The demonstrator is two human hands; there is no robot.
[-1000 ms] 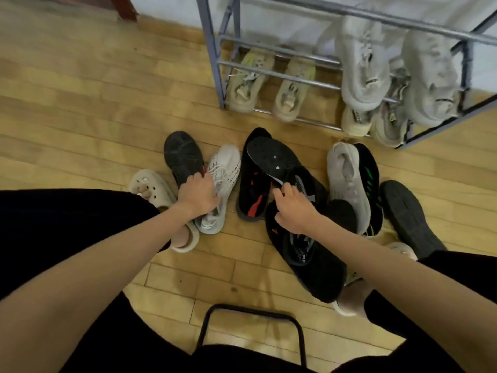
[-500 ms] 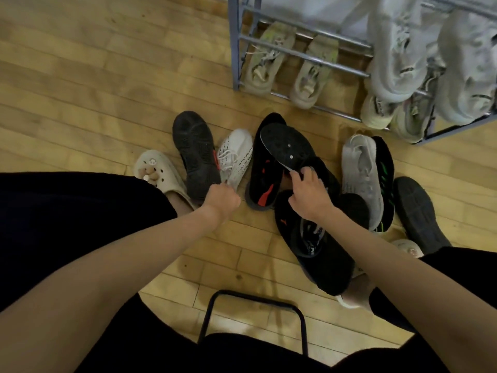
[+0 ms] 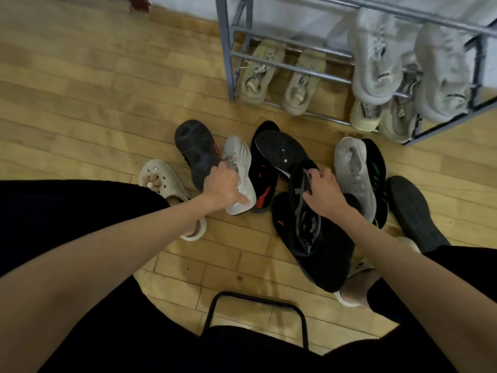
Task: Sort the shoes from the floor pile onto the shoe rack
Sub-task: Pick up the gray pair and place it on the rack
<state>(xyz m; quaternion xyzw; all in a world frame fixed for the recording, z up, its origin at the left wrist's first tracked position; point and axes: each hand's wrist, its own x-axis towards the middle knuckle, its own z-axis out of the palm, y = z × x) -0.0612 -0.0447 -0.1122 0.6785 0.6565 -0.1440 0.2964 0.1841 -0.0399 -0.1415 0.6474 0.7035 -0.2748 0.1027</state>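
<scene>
The grey metal shoe rack stands at the far side of the wooden plank floor. The pair of beige lace-up sneakers sits on its lowest tier, left; the pair of pale grey knit sneakers sits on the tier above, right. The floor pile lies before the rack. The white knit sneaker lies between the upturned black sneaker on its left and the black sneaker with red marks on its right. The black mesh sneaker lies nearest, right of centre.
</scene>
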